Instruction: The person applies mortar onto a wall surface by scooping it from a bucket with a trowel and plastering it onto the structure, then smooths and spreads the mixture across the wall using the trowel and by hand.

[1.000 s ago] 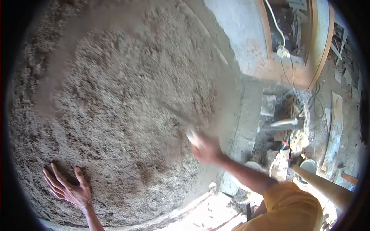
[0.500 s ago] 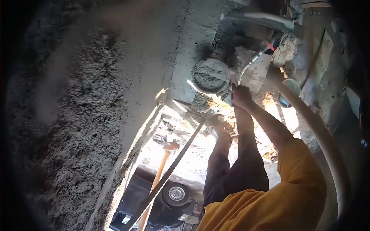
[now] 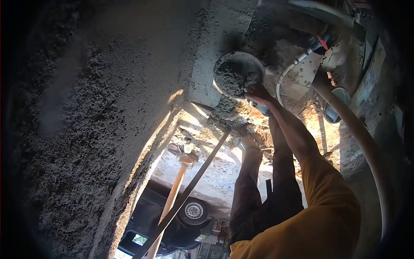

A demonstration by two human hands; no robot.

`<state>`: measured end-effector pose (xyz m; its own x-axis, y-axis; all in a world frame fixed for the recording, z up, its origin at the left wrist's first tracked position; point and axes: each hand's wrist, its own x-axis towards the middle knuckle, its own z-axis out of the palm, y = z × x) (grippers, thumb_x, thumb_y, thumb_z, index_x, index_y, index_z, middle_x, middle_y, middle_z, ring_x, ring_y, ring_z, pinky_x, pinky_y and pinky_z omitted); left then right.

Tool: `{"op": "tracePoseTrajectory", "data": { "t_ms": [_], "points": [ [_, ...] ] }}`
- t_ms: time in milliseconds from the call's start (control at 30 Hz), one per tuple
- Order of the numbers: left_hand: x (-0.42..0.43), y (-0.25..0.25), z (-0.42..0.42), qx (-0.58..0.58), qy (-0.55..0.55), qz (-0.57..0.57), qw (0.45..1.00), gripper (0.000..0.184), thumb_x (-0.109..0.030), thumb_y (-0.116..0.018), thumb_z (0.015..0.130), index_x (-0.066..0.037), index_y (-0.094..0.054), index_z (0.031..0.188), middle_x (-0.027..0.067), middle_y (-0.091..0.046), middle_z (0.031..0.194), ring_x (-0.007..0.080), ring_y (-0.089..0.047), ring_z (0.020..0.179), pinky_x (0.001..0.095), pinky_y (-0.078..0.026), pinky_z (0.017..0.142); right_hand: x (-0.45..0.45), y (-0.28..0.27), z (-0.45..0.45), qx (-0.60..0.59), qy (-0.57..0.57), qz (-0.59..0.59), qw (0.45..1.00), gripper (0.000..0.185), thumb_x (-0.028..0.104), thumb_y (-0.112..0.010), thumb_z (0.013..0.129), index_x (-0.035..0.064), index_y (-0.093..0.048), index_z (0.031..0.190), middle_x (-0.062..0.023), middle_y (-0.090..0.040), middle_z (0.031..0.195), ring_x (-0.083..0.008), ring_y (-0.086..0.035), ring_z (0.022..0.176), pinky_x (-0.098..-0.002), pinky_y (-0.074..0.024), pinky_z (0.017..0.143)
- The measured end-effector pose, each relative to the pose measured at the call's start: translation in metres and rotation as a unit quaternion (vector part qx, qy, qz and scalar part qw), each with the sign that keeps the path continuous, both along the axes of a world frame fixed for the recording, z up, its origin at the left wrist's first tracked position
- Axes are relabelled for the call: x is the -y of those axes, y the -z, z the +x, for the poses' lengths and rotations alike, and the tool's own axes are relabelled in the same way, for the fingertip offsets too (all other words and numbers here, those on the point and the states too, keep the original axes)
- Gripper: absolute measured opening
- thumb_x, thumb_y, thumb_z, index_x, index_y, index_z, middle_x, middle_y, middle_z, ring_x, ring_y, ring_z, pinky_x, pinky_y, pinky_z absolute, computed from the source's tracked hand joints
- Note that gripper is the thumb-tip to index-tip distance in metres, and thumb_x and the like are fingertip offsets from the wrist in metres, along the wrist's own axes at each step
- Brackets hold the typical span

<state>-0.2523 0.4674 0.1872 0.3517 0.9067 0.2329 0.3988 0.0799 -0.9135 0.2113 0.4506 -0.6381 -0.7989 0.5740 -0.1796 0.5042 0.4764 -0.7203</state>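
Note:
A round bucket [image 3: 264, 71] of wet grey mortar [image 3: 230, 77] stands on the ground in the upper middle. My right hand [image 3: 258, 94] is closed at its near rim, seemingly on the handle of a trowel [image 3: 252, 78], whose mortar-smeared blade is inside the bucket; fingers and handle are partly hidden in shadow. Just below the hand is one of my shoes [image 3: 262, 108]; the other foot [image 3: 248, 141] stands on the rubble. My left hand is out of view.
A rough, partly mortared wall [image 3: 108, 125] fills the left. A long straight bar [image 3: 189, 192] and a wooden-handled hammer [image 3: 176, 190] slant across below. A thick hose [image 3: 349, 116], a second container [image 3: 338, 105] and a thin hose with red lever [image 3: 322, 42] lie right. A dark vehicle [image 3: 172, 211] is beyond.
My right hand has moved from beside the bucket up and left to its rim. The blade in the bucket has shifted toward the near right side. The view has shifted slightly.

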Motion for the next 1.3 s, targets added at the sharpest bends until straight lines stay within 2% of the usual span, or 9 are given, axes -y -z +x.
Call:
{"op": "tracePoseTrajectory", "data": {
  "t_ms": [67, 200, 267, 333, 567, 833, 1067, 1167, 1300],
  "points": [
    [-0.007, -0.015, 0.001, -0.009, 0.01, 0.015, 1.0, 0.087, -0.086, -0.039, 0.098, -0.03, -0.046, 0.164, 0.0106, -0.038, 0.173, 0.032, -0.032, 0.16, 0.0615, -0.024, 0.128, 0.023, -0.025, 0.007, -0.01, 0.189, -0.334, 0.923, 0.02, 0.024, -0.072, 0.096, 0.0061, -0.067, 0.103, -0.0089, -0.065, 0.086, -0.0229, -0.064, 0.079, -0.0392, -0.0545, 0.074],
    [-0.013, -0.062, 0.006, -0.032, 0.033, 0.078, 0.996, 0.087, -0.086, -0.039, 0.098, -0.03, -0.045, 0.164, 0.0107, -0.038, 0.173, 0.0321, -0.032, 0.16, 0.0618, -0.024, 0.128, 0.005, -0.16, 0.032, 0.002, 0.23, -0.295, 0.927, 0.021, 0.022, -0.07, 0.092, 0.006, -0.067, 0.104, -0.013, -0.064, 0.085, -0.0354, -0.064, 0.076, -0.0455, -0.0507, 0.069],
    [-0.011, -0.094, 0.008, -0.047, 0.042, 0.129, 0.99, 0.087, -0.086, -0.038, 0.098, -0.03, -0.045, 0.164, 0.0107, -0.038, 0.173, 0.0322, -0.032, 0.16, 0.062, -0.024, 0.128, 0.019, -0.126, 0.053, 0.057, 0.175, -0.114, 0.976, 0.036, 0.04, -0.075, 0.088, 0.0063, -0.073, 0.101, -0.0182, -0.071, 0.087, -0.0397, -0.07, 0.083, -0.0502, -0.0549, 0.076],
    [-0.01, -0.125, 0.01, -0.057, 0.054, 0.164, 0.983, 0.087, -0.086, -0.038, 0.098, -0.03, -0.045, 0.164, 0.0108, -0.038, 0.173, 0.0322, -0.032, 0.16, 0.0622, -0.024, 0.128, -0.029, -0.238, 0.063, 0.197, 0.147, -0.253, 0.936, 0.043, 0.039, -0.058, 0.095, 0.0062, -0.077, 0.116, -0.0234, -0.075, 0.11, -0.0411, -0.072, 0.108, -0.0499, -0.0584, 0.094],
    [-0.023, -0.167, 0.007, -0.066, 0.078, 0.184, 0.978, 0.086, -0.086, -0.038, 0.098, -0.03, -0.045, 0.164, 0.011, -0.038, 0.173, 0.0325, -0.031, 0.16, 0.0627, -0.023, 0.128, -0.002, -0.201, 0.067, 0.176, 0.108, -0.164, 0.965, 0.046, 0.037, -0.06, 0.093, 0.013, -0.07, 0.131, -0.024, -0.074, 0.115, -0.0401, -0.073, 0.11, -0.0513, -0.0586, 0.095],
    [-0.051, -0.19, 0.004, -0.069, 0.093, 0.178, 0.977, 0.086, -0.086, -0.037, 0.098, -0.031, -0.045, 0.164, 0.0112, -0.038, 0.173, 0.0327, -0.031, 0.16, 0.0633, -0.022, 0.129, 0.068, -0.143, 0.033, 0.052, 0.238, -0.257, 0.935, 0.045, 0.042, -0.072, 0.081, 0.0047, -0.076, 0.106, -0.0219, -0.075, 0.099, -0.0389, -0.073, 0.095, -0.0487, -0.0573, 0.085],
    [-0.05, -0.235, 0.016, -0.047, 0.068, 0.302, 0.95, 0.086, -0.086, -0.036, 0.099, -0.031, -0.045, 0.165, 0.0113, -0.037, 0.173, 0.0329, -0.031, 0.161, 0.0639, -0.022, 0.129, 0.009, -0.3, 0.015, -0.133, 0.426, -0.503, 0.74, 0.021, 0.017, -0.073, 0.097, 0.0049, -0.071, 0.114, -0.0017, -0.056, 0.064, -0.0116, -0.05, 0.044, -0.031, -0.0384, 0.041],
    [-0.05, -0.233, 0.028, -0.009, 0.045, 0.323, 0.945, 0.089, -0.086, -0.039, 0.098, -0.029, -0.043, 0.166, 0.0102, -0.038, 0.173, 0.0363, -0.032, 0.16, 0.0664, -0.022, 0.127, -0.07, -0.419, -0.001, -0.258, 0.442, -0.561, 0.651, 0.014, 0.01, -0.067, 0.098, 0.007, -0.063, 0.111, -0.0028, -0.057, 0.07, -0.0127, -0.049, 0.047, -0.0304, -0.0387, 0.042],
    [-0.044, -0.237, 0.031, 0.013, 0.016, 0.33, 0.944, 0.085, -0.082, -0.039, 0.1, -0.03, -0.039, 0.168, 0.0109, -0.03, 0.176, 0.0353, -0.025, 0.163, 0.0668, -0.019, 0.128, -0.191, -0.57, -0.009, -0.41, 0.393, -0.387, 0.726, 0.031, 0.01, -0.066, 0.093, -0.0007, -0.064, 0.122, -0.0054, -0.062, 0.081, -0.0137, -0.058, 0.056, -0.0323, -0.0464, 0.047]
  ]
}}
